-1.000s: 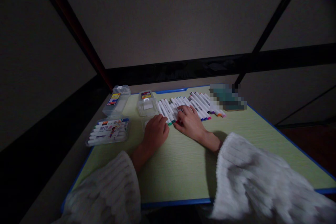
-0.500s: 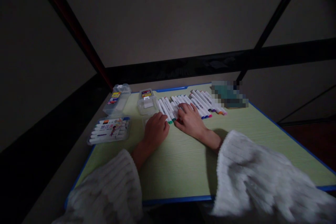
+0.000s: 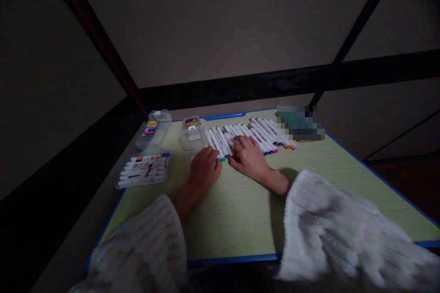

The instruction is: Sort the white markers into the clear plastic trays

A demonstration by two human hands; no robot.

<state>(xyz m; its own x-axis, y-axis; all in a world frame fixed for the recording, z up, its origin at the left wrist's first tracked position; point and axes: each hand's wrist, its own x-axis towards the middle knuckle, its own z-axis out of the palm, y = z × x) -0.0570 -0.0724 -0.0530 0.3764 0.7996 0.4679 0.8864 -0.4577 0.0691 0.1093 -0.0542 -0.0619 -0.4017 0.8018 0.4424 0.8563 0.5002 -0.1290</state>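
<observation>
White markers (image 3: 260, 136) with coloured caps lie side by side in a slanting row on the table. My right hand (image 3: 252, 158) rests over the middle of the row, palm down, its fingers spread and touching the markers. My left hand (image 3: 205, 167) is at the row's left end, fingers loosely bent and apart, the fingertips against the nearest markers (image 3: 217, 139). Nothing is visibly gripped in either hand. Just behind my left hand, a clear plastic piece (image 3: 190, 157) is partly hidden.
A small clear plastic case (image 3: 193, 135) stands open behind my left hand. Farther left are a larger clear case (image 3: 156, 132) and a packed marker set (image 3: 144, 170). A greenish, pixelated flat object (image 3: 299, 123) lies back right. The light green table (image 3: 233, 224) has a blue edge.
Almost nothing differs. My right hand's fingers have shifted very slightly over the markers, and my left hand stays in place.
</observation>
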